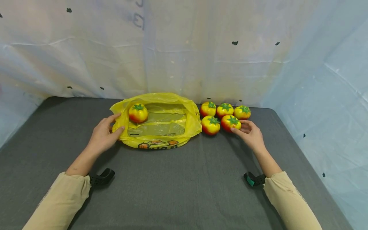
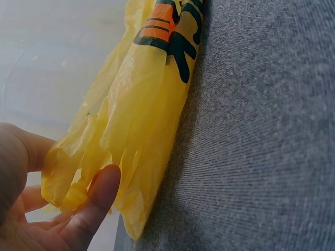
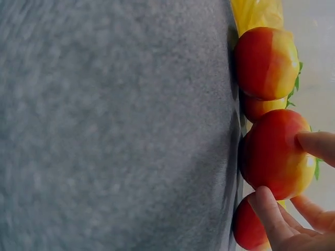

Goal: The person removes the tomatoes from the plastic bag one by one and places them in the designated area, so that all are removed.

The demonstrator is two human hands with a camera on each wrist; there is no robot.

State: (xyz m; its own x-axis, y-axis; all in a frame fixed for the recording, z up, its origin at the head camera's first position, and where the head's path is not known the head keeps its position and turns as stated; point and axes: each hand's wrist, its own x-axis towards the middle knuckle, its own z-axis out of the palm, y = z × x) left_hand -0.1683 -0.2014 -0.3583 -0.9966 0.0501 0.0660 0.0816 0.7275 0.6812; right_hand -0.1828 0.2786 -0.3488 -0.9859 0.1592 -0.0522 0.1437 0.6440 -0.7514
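A yellow plastic bag (image 1: 193, 119) lies with its mouth spread wide, one red-and-yellow tomato (image 1: 138, 113) inside at its left end. My left hand (image 1: 104, 132) grips the bag's left end, thumb in front and fingers behind the gathered film (image 2: 78, 178). To the right of the bag, several more tomatoes stand in two rows, green leaf tops up. My right hand (image 1: 249, 134) holds the front-right tomato (image 1: 229, 122) between thumb and fingers. In the right wrist view the fingertips touch opposite sides of that tomato (image 3: 275, 151). Another tomato (image 1: 210, 125) stands just left of it.
Three tomatoes, the middle one (image 1: 225, 110) among them, form the back row near the pale plastic sheeting (image 1: 184, 48). Sheeting also rises at the right side. Dark grey cloth (image 1: 178, 185) covers the table. A black strap device (image 1: 102, 177) sits on each wrist.
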